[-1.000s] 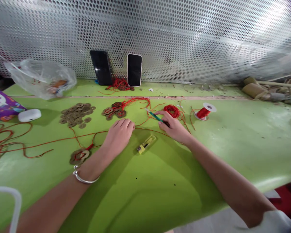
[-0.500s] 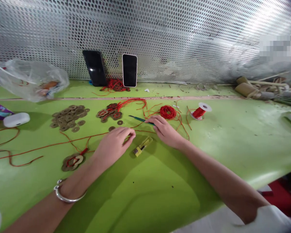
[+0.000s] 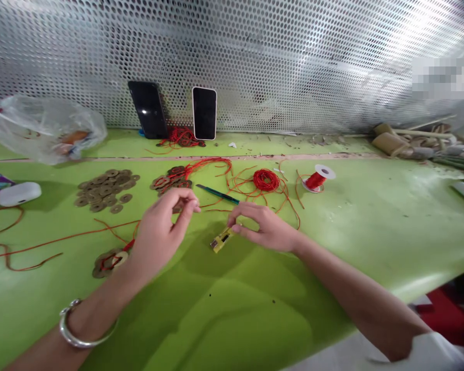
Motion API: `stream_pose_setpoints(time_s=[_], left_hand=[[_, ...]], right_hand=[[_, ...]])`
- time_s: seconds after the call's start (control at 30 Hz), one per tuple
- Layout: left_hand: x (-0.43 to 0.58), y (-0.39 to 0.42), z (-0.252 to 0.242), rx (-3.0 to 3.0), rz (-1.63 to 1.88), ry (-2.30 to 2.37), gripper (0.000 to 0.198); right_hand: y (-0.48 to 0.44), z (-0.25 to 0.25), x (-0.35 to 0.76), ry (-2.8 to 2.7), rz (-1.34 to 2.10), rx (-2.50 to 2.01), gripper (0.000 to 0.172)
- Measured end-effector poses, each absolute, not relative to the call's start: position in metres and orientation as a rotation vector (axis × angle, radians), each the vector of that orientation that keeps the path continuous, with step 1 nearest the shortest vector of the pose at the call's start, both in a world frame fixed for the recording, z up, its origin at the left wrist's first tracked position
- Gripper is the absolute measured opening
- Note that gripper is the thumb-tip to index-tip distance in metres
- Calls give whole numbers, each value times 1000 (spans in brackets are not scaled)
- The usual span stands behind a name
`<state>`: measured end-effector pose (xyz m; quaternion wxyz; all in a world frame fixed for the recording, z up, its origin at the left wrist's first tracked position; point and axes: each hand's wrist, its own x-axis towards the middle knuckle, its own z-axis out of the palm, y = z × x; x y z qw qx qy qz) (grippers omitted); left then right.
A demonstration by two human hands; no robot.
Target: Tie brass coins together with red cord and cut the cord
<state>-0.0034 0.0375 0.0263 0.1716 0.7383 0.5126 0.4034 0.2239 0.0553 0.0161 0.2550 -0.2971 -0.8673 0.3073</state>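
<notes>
Green tabletop (image 3: 232, 309), pretty cluttered tbh. Nearest, the left hand (image 3: 160, 232) is held raised off it. Thumb and forefinger are pinched shut on what looks like the red cord (image 3: 81, 235), gripped at the tip for control. Just right, a yellow lighter (image 3: 221, 240) lying flat is nipped at its far end by the right hand (image 3: 265, 229), otherwise loosely curled. Further back, loose coins (image 3: 104, 188) are kept piled, and two phones (image 3: 204, 112) are propped upright against the perforated panel (image 3: 294, 62).

The table (image 3: 232, 309) looks smooth, glossy green; the panel (image 3: 294, 62) is shiny perforated metal; coins (image 3: 104, 188) dull brass; cord (image 3: 266, 179) matt red; lighter (image 3: 220, 241) translucent yellow plastic; bangle (image 3: 67, 334) polished metal.
</notes>
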Motion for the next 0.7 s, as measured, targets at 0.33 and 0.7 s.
stream_pose_setpoints(time_s=[0.33,0.7], left_hand=[[17,13,34,2366,910,1180,13],[-14,48,17,2240,654,1674,17]], right_hand=[[44,10,213,-2346,769,-704,26],[57,-5,219,-2425,487,-866,22]])
